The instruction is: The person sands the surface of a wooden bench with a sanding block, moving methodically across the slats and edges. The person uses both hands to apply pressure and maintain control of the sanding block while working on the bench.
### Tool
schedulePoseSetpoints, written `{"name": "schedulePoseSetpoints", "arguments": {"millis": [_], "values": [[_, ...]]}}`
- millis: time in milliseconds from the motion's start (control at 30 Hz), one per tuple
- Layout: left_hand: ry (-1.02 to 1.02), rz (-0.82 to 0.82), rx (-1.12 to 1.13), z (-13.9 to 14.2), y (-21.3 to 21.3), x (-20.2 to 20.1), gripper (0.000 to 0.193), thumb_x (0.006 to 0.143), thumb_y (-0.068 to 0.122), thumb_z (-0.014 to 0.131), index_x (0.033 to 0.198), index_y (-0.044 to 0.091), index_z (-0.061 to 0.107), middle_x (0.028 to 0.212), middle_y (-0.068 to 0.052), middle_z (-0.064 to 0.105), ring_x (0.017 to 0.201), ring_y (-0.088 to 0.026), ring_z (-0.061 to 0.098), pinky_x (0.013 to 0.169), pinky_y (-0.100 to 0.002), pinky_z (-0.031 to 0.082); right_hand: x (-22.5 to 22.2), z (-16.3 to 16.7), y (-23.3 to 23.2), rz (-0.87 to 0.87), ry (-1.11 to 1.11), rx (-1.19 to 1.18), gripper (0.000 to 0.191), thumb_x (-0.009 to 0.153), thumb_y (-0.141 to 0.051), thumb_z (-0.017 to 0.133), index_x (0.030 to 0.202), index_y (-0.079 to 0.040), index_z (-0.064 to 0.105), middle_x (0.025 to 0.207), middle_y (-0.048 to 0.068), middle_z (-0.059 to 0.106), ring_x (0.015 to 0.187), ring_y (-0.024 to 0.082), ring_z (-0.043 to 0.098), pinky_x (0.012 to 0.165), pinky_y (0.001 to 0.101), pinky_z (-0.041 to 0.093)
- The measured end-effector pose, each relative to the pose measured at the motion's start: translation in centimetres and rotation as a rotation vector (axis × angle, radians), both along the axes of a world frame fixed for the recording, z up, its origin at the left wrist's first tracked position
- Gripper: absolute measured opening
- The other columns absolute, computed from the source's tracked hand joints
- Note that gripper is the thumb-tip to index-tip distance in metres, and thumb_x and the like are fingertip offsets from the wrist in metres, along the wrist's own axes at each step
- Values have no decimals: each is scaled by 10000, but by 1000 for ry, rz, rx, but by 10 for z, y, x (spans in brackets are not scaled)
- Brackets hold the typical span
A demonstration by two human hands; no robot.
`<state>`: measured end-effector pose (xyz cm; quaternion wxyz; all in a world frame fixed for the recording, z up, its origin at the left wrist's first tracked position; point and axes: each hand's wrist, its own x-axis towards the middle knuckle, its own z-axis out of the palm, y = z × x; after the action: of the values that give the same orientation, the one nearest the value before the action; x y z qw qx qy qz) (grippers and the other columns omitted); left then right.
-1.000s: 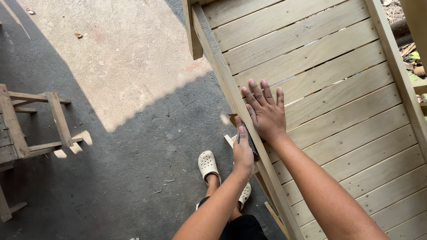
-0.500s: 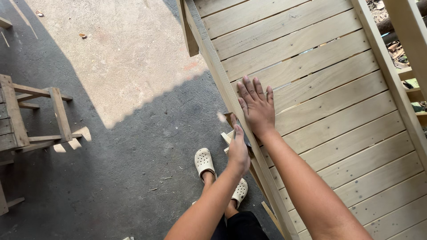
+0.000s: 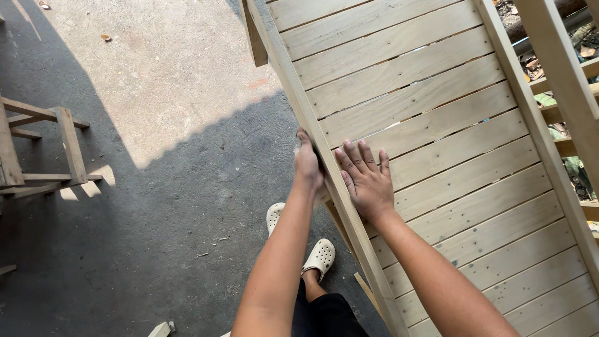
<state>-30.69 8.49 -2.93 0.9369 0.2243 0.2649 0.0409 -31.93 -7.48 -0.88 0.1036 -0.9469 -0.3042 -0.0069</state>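
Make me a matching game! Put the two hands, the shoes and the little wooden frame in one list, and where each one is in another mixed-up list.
Things:
1. left hand
2. right hand
3. pale shoes
4. small wooden frame

Places:
A. on the dark floor below the arms
B. flat on the slatted wooden panel
C. at the far left edge of the view
D. pressed against the panel's side rail

Pairs: 1-D, 2-B, 3-A, 4-C

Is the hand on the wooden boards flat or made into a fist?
Flat. The right hand lies palm down on the boards, fingers spread.
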Motion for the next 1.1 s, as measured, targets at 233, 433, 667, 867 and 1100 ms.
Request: {"name": "schedulePoseSetpoints", "arguments": {"millis": [233, 433, 667, 867, 1100], "values": [[13, 94, 174, -29, -32, -14, 676, 1043, 482, 277, 1619, 150, 154, 1609, -128, 359, 1447, -263, 405, 1192, -392, 345, -1, 3, -3, -16, -12, 3, 528, 1070, -408, 420, 1594, -345, 413, 1696, -66, 305, 1582, 179, 213, 1266, 544, 67], [52, 10, 140, -9, -125, -134, 695, 1078, 461, 312, 1622, 46, 195, 1692, -86, 268, 1547, -202, 260, 1251, -360, 205, -1, 3, -1, -33, -11, 23, 519, 1074, -422, 426, 1589, -354, 420, 1693, -77, 315, 1581, 169, 221, 1272, 534, 72], [252, -144, -155, 10, -121, -140, 751, 1094, 513, 329, 1602, -37, 268, 1642, -186, 367, 1465, -305, 383, 1185, -412, 310, -3, 3, -4, -63, 30, 16, 497, 1093, -460, 380, 1586, -391, 394, 1694, -121, 289, 1578, 136, 215, 1287, 507, 76], [146, -77, 65, -43, -139, -161, 705, 1042, 533, 323, 1637, 191, 165, 1676, -55, 290, 1504, -206, 322, 1220, -354, 286, -10, -3, -6, -91, -4, 8, 514, 1100, -439, 364, 1609, -370, 382, 1702, -116, 282, 1583, 145, 207, 1278, 516, 69], [226, -89, -57, 18, -153, -181, 707, 1036, 550, 317, 1595, 117, 322, 1618, -99, 412, 1452, -270, 429, 1212, -408, 330, -62, -7, -55, -24, 13, 38, 532, 1092, -418, 358, 1617, -327, 367, 1705, -72, 272, 1581, 189, 186, 1268, 533, 67]]}}
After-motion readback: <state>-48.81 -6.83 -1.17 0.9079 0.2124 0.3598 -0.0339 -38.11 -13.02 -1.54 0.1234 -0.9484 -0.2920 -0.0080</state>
